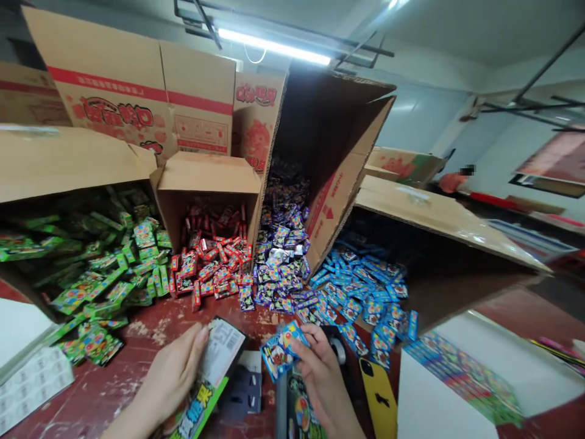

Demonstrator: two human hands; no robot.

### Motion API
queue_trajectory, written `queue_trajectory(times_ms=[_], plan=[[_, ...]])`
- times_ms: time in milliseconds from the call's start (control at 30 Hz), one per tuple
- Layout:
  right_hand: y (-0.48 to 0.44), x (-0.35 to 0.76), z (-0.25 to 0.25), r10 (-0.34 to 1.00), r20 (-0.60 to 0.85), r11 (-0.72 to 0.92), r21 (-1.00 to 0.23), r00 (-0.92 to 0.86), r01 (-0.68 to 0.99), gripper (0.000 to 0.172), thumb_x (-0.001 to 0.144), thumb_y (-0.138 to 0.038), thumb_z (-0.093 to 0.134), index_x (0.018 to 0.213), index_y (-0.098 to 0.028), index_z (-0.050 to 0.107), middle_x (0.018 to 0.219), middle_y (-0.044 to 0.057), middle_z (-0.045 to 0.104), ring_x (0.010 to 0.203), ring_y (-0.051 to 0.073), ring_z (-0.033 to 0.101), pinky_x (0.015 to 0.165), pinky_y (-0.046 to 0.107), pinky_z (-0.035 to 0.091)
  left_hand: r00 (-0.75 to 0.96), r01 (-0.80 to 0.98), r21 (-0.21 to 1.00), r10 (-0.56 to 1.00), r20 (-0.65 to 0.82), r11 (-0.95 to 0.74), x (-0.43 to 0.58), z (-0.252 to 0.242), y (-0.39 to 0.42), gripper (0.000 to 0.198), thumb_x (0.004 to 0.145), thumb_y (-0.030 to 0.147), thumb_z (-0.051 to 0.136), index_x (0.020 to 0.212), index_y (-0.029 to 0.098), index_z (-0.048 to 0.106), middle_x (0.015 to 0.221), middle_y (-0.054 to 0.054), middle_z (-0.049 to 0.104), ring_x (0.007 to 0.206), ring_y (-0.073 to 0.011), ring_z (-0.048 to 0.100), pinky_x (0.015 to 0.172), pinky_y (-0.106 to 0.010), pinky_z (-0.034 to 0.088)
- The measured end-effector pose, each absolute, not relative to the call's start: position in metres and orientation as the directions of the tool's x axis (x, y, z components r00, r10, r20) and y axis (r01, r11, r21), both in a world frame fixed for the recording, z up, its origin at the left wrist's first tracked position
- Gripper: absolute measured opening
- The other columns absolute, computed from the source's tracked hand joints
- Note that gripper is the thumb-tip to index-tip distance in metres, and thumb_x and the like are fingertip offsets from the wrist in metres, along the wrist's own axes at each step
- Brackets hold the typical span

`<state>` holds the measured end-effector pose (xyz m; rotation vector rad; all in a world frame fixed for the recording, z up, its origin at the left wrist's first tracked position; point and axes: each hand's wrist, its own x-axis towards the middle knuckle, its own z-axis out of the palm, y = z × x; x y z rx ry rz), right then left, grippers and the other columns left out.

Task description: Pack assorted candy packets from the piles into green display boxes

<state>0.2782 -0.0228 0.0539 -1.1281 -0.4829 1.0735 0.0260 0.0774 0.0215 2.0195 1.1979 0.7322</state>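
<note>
My left hand is closed round a printed candy box, dark and green with a barcode panel on top, tilted over the table. Blue candy packets, seemingly two overlapped, are pinched between the thumb and fingers of my right hand. Below that hand lies a dark printed box, partly hidden by the wrist. A dark card piece sits between my hands. Just ahead, loose blue packets spill from a carton on the right, beside a heap of purple packets.
Green packets and small red boxes spill from cartons onto the worn red table. A yellow phone lies right of my right hand. White printed sheets are at the right. A person is in the background.
</note>
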Motion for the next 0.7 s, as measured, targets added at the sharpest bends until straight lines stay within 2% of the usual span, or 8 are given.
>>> queue_trajectory(times_ms=[67,133,267,367,467,533,600,700], plan=[[-0.026,0.281,0.057,0.885,-0.229,-0.036,-0.901,0.405,-0.432,0.041,0.066,-0.027,0.080,0.105,-0.022,0.068,0.110,0.004,0.068,0.105,0.022,0.059,0.084,0.028,0.048,0.490,0.424,0.861,0.871,0.043,-0.281,0.033,0.033,0.079,0.036,0.093,0.050,0.038,0.086,0.022,0.059,0.080,-0.002,0.066,0.077,-0.0199,0.062,0.070,-0.026,0.048],[-0.029,0.284,0.061,0.910,-0.288,-0.126,-0.878,0.299,-0.461,0.042,0.067,-0.028,0.079,0.107,-0.020,0.069,0.112,0.006,0.068,0.112,0.024,0.056,0.087,0.028,0.046,0.525,0.326,0.930,0.850,-0.030,-0.169,0.038,0.043,0.081,0.041,0.090,0.056,0.040,0.082,0.019,0.058,0.072,0.000,0.060,0.070,-0.0170,0.056,0.064,-0.024,0.044],[-0.029,0.282,0.074,0.930,-0.308,-0.138,-0.797,0.199,-0.588,0.023,0.063,-0.030,0.082,0.081,-0.021,0.071,0.077,0.001,0.067,0.079,0.018,0.063,0.069,0.026,0.048,0.552,0.177,0.984,0.829,-0.086,-0.016,0.042,0.054,0.083,0.048,0.083,0.062,0.049,0.080,0.015,0.060,0.071,0.000,0.058,0.066,-0.0148,0.051,0.060,-0.023,0.039],[-0.022,0.268,0.089,0.935,-0.216,-0.014,-0.815,0.281,-0.580,0.024,0.060,-0.028,0.085,0.069,-0.022,0.064,0.064,-0.004,0.059,0.066,0.013,0.059,0.064,0.022,0.047,0.558,0.175,0.985,0.826,-0.087,-0.015,0.044,0.055,0.082,0.046,0.082,0.059,0.054,0.084,0.014,0.065,0.077,-0.003,0.064,0.072,-0.0175,0.054,0.066,-0.025,0.041],[-0.008,0.248,0.095,0.894,-0.043,0.182,-0.875,0.447,-0.449,0.044,0.063,-0.031,0.084,0.100,-0.026,0.061,0.081,-0.002,0.064,0.077,0.015,0.062,0.077,0.028,0.050,0.577,0.197,0.980,0.808,-0.121,0.006,0.046,0.056,0.076,0.042,0.084,0.054,0.054,0.089,0.015,0.067,0.082,-0.004,0.068,0.076,-0.0190,0.056,0.068,-0.025,0.042],[0.000,0.240,0.086,0.838,0.089,0.283,-0.914,0.538,-0.290,0.060,0.070,-0.035,0.078,0.124,-0.029,0.050,0.095,0.001,0.065,0.087,0.018,0.063,0.084,0.032,0.050,0.605,0.202,0.979,0.784,-0.143,0.023,0.048,0.057,0.072,0.041,0.085,0.053,0.053,0.090,0.015,0.068,0.083,-0.004,0.069,0.074,-0.0185,0.057,0.066,-0.024,0.042],[0.004,0.241,0.069,0.815,0.189,0.293,-0.950,0.547,-0.108,0.062,0.077,-0.036,0.072,0.133,-0.028,0.045,0.104,0.004,0.063,0.094,0.019,0.062,0.087,0.034,0.049,0.623,0.200,0.980,0.768,-0.147,0.025,0.049,0.061,0.070,0.042,0.086,0.054,0.052,0.092,0.015,0.067,0.083,-0.004,0.068,0.071,-0.0169,0.055,0.063,-0.023,0.040],[0.001,0.256,0.047,0.850,0.250,0.221,-0.968,0.464,0.118,0.056,0.080,-0.035,0.068,0.133,-0.026,0.050,0.112,0.006,0.062,0.103,0.021,0.060,0.092,0.033,0.047,0.603,0.179,0.983,0.787,-0.132,0.028,0.048,0.068,0.073,0.045,0.085,0.056,0.051,0.089,0.013,0.066,0.076,-0.003,0.064,0.066,-0.0144,0.050,0.060,-0.023,0.038]])
